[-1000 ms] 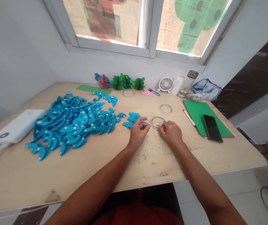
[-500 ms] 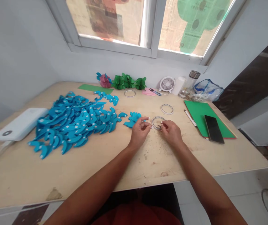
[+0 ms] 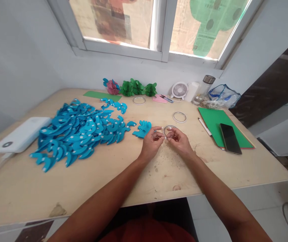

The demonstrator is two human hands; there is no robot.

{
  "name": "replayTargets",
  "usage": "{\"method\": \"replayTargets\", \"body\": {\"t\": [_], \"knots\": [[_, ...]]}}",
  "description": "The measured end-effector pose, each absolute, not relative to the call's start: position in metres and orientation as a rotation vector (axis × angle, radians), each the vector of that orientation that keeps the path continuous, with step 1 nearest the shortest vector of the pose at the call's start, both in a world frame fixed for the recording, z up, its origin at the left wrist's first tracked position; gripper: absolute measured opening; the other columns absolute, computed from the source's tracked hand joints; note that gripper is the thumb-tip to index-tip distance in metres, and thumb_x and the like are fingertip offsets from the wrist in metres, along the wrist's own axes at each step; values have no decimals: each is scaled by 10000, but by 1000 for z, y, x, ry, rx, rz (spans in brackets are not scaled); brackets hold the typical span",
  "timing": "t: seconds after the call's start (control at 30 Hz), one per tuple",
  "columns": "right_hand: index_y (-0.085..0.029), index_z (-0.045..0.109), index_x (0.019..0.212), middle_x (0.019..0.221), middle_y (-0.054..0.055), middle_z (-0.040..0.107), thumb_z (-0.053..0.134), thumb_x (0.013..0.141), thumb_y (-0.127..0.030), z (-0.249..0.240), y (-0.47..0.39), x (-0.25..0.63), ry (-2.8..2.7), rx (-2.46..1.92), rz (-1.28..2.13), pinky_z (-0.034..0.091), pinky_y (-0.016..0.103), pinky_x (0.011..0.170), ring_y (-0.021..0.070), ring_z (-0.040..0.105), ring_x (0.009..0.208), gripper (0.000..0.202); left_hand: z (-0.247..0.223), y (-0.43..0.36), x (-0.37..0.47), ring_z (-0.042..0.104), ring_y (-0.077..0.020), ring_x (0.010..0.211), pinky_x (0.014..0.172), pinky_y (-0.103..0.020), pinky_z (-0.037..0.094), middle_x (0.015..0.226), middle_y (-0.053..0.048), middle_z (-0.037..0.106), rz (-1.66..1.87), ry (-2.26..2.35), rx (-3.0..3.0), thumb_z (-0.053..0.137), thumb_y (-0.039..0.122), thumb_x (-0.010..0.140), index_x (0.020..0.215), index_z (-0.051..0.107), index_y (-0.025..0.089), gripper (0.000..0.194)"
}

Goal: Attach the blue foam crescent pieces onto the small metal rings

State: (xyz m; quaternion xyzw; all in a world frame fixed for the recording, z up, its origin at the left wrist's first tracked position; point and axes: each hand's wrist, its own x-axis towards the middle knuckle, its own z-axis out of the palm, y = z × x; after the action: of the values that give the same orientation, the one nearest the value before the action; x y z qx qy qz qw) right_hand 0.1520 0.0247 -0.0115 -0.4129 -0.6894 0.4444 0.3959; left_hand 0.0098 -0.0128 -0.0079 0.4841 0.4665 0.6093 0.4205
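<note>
Near the table's middle, my left hand [image 3: 152,144] and my right hand [image 3: 179,142] meet at the fingertips, each closed in a pinch. Whatever is between the fingers is too small to make out. Just behind them lies a thin ring like a narrow roll of tape [image 3: 167,127], partly covered by my right hand. A small stack of blue paper pieces [image 3: 142,129] sits beside my left hand. Farther left spreads a large heap of curved blue paper pieces [image 3: 80,126] dotted with small white squares.
Two more thin rolls, a near one [image 3: 179,117] and a far one [image 3: 139,101], lie behind. On the right are green sheets [image 3: 211,122], a phone [image 3: 230,138] and a pen [image 3: 204,126]. A power bank [image 3: 23,133] lies left; a fan [image 3: 179,90] and bottle [image 3: 204,89] stand at the back.
My right hand has moved slightly left, from the ring to my left fingertips. The small dark bit seen at its fingertips no longer shows. My left hand has hardly moved.
</note>
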Motion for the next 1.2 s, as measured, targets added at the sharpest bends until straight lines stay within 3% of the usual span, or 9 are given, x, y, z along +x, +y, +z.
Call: {"method": "replayTargets", "body": {"t": [0.37,1.2], "knots": [[-185,523,1055,698,-6,572,583,693,-232,-11,24,152,-1658,-1028,1230,391,243,549,115,517,599,370,-14,-13,12,622,-125,721,694,-251,472,741,1,653,1551,1213,1363,574,137,716,1039,525,191,331],[-188,526,1066,687,-29,526,561,674,-188,-9,24,153,-1608,-967,1239,348,223,529,92,463,582,394,-8,-15,11,627,-130,745,697,-249,469,741,-4,654,1516,1231,1295,563,156,732,1038,523,179,310]]}}
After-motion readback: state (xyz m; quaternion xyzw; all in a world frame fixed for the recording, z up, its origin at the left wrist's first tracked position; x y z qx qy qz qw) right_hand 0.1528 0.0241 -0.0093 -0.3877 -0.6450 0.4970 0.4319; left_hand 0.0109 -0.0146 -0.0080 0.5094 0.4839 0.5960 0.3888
